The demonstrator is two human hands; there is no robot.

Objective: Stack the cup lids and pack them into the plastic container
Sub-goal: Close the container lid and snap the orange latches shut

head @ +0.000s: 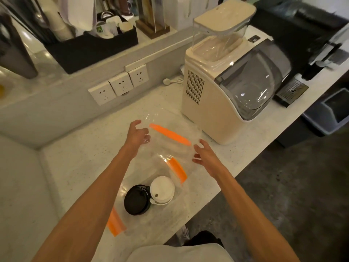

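Note:
A clear plastic container (175, 208) with orange side latches lies on the counter near its front edge. Inside it, a stack of black cup lids (137, 200) and a stack of white cup lids (162, 189) sit side by side, touching. Just beyond the container is its clear container lid (175, 146) with an orange strip, raised off the counter and tilted. My left hand (137, 136) pinches the container lid's left edge. My right hand (205, 156) is at its right edge with fingers spread; I cannot make out a firm grip.
A cream ice maker (217, 110) with a clear jug on top stands close behind on the right. Wall sockets (119, 85) line the backsplash. A black organiser (90, 48) with cups sits on the raised ledge. The counter's front edge (217, 193) drops to the floor on the right.

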